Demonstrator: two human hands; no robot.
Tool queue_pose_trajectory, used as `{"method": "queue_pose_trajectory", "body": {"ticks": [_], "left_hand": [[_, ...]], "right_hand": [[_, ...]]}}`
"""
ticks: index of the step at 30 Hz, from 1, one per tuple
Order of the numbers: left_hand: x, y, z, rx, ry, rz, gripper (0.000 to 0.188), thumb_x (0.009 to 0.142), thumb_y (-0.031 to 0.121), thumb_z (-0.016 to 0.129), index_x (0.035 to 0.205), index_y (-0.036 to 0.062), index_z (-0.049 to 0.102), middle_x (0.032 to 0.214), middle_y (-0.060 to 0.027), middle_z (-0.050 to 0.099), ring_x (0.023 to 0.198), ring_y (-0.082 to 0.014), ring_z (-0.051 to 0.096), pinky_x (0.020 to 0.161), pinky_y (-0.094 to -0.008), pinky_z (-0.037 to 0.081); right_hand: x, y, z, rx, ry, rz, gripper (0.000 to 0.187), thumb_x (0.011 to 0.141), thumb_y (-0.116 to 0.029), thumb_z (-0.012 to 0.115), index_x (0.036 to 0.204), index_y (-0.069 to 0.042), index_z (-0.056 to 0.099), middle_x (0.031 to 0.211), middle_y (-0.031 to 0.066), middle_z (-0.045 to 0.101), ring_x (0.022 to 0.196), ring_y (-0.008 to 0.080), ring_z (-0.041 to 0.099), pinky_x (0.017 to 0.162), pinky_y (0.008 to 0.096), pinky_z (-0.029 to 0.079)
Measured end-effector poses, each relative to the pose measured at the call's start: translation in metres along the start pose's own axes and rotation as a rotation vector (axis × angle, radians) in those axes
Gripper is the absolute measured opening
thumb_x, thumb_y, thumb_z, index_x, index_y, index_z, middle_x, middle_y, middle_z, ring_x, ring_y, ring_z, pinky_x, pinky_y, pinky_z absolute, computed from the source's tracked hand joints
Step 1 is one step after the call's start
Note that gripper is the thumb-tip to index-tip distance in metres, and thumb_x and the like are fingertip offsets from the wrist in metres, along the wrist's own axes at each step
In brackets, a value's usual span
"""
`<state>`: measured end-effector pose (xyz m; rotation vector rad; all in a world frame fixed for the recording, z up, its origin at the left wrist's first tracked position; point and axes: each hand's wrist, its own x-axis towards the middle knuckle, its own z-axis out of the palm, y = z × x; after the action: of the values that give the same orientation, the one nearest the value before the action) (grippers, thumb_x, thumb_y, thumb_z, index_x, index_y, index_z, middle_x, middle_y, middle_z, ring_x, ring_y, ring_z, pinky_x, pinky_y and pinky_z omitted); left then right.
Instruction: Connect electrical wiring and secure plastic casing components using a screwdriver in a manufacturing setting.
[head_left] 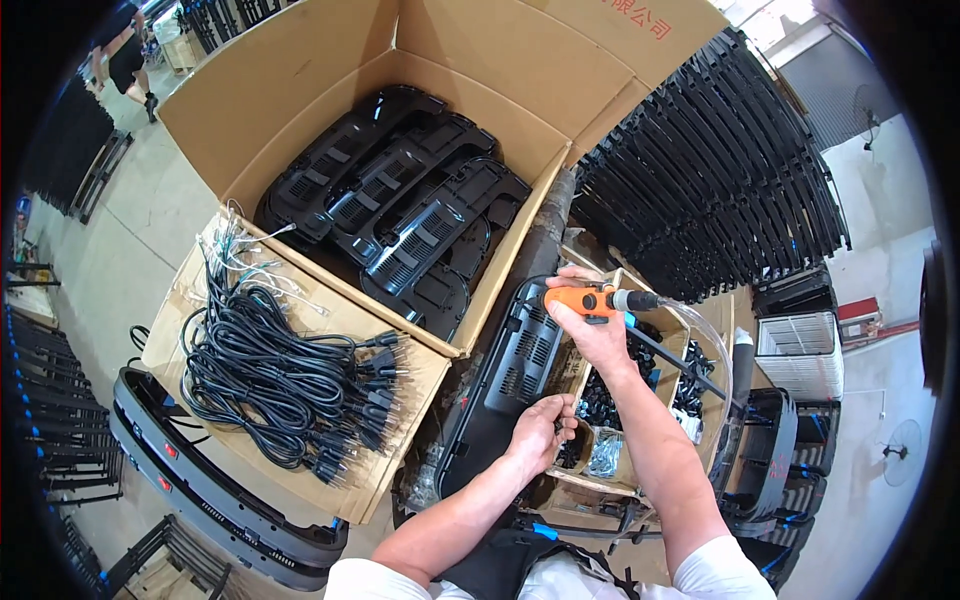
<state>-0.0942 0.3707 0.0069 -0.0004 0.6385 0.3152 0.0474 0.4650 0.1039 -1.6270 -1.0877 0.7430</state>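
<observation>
My right hand [600, 342] is wrapped round an orange power screwdriver [578, 301], with a clear hose [729, 375] running from its rear end. The tool is held level over the upper end of a long black plastic cover [487, 420] with vent slots. Beside the cover's right edge, my left hand [540, 434] is closed, thumb and fingers pinched together. Whatever it holds is too small or hidden to make out. Below both hands lies a divided parts box [592, 487] with small black pieces and a clear plastic bag [604, 455].
A large open carton [515, 55] holds several black covers [415, 240]. Bundled black cables [275, 365] lie on its cardboard flap [400, 465]. Black frames [700, 170] are stacked at the right. Curved black panels [225, 490] stand lower left. Another person [126, 65] is far left.
</observation>
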Motion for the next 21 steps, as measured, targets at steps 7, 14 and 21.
{"method": "queue_pose_trajectory", "body": {"ticks": [7,14,21], "left_hand": [[-0.001,-0.003,-0.003,0.018,0.013,-0.021,0.026,0.114,0.022,0.049,0.118,0.0028,0.067,0.092,-0.0015,0.065,0.077,-0.0125,0.064,0.065,-0.0272,0.057],[-0.010,-0.014,-0.003,0.080,0.009,-0.011,0.025,0.114,0.020,0.048,0.119,0.0029,0.065,0.095,-0.0035,0.064,0.081,-0.0150,0.064,0.069,-0.0303,0.057],[-0.037,-0.021,-0.017,0.102,0.089,-0.014,0.023,0.114,0.018,0.045,0.114,0.0031,0.062,0.094,-0.0037,0.062,0.079,-0.0162,0.062,0.067,-0.0318,0.054]], "right_hand": [[0.015,-0.007,-0.001,-0.059,-0.059,0.026,0.038,0.087,-0.012,0.081,0.122,-0.004,0.069,0.119,0.0100,0.073,0.110,0.0174,0.069,0.098,0.0341,0.056],[0.019,-0.004,-0.003,-0.060,-0.112,0.000,0.029,0.083,-0.015,0.081,0.110,-0.007,0.074,0.110,0.0042,0.073,0.104,0.0162,0.067,0.095,0.0332,0.053],[0.017,0.003,-0.004,-0.149,-0.149,-0.016,0.037,0.082,-0.009,0.081,0.117,-0.004,0.071,0.119,0.0105,0.075,0.111,0.0195,0.070,0.102,0.0373,0.055]]}}
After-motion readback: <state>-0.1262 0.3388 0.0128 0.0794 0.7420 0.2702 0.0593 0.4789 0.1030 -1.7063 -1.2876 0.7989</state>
